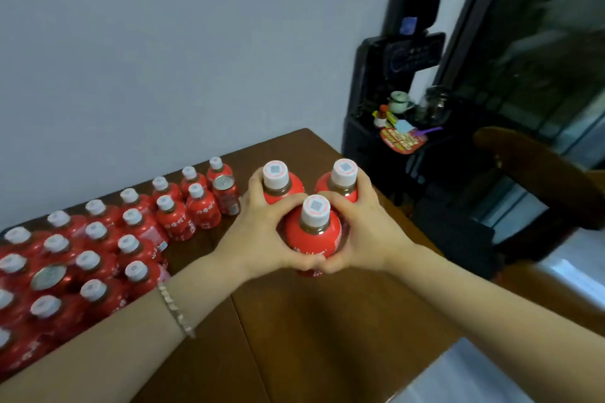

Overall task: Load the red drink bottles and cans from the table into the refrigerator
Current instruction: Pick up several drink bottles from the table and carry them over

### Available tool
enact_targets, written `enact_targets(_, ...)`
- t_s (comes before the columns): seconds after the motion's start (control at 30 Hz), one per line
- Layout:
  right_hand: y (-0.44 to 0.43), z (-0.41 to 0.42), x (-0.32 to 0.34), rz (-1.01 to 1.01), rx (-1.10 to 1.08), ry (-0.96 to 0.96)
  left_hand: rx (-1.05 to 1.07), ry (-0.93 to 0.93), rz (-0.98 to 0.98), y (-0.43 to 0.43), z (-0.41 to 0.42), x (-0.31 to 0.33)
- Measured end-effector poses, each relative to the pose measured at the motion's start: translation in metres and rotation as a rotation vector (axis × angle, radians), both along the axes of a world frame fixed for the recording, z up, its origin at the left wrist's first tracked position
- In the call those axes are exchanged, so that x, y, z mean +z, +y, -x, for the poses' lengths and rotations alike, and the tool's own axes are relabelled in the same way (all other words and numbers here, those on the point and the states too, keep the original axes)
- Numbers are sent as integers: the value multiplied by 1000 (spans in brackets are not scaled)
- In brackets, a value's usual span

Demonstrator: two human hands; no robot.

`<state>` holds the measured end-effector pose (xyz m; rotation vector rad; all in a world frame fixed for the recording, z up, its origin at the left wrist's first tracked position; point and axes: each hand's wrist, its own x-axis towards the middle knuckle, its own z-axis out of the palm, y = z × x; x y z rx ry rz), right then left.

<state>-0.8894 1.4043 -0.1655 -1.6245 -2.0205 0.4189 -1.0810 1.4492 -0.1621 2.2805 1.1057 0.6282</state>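
Three red drink bottles with white caps are clustered upright between my hands above the brown table point(327, 321). The near bottle point(312, 232) sits in the middle, the far left bottle point(278, 185) and far right bottle point(342, 183) behind it. My left hand point(258, 239) curls round the left side of the cluster. My right hand point(363, 232) curls round the right side, and the fingertips of both meet in front. Several more red bottles point(98, 255) and two red cans point(226, 193) stand in rows on the table's left part.
A black water dispenser point(393, 91) with small items on its shelf stands against the wall at the back right. A dark glass door point(540, 59) is at the far right. A wooden chair point(530, 173) stands right of the table.
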Motion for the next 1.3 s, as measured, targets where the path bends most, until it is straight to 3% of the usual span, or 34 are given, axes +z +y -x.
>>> enact_targets(0.2, -90, -41, 45, -69, -297, 0, -292, 2, -117, -37, -62, 49)
enact_targets(0.47, -287, -138, 78, -229, -714, -78, -785, -117, -174, -169, -218, 90)
enact_targets(0.87, -677, -250, 95, -148, -1413, -128, -1465, -213, -110, -529, -458, 94)
enact_targets(1.3, -962, -361, 108, -61, -1911, -231, -1977, -330, -12, -840, -659, 101)
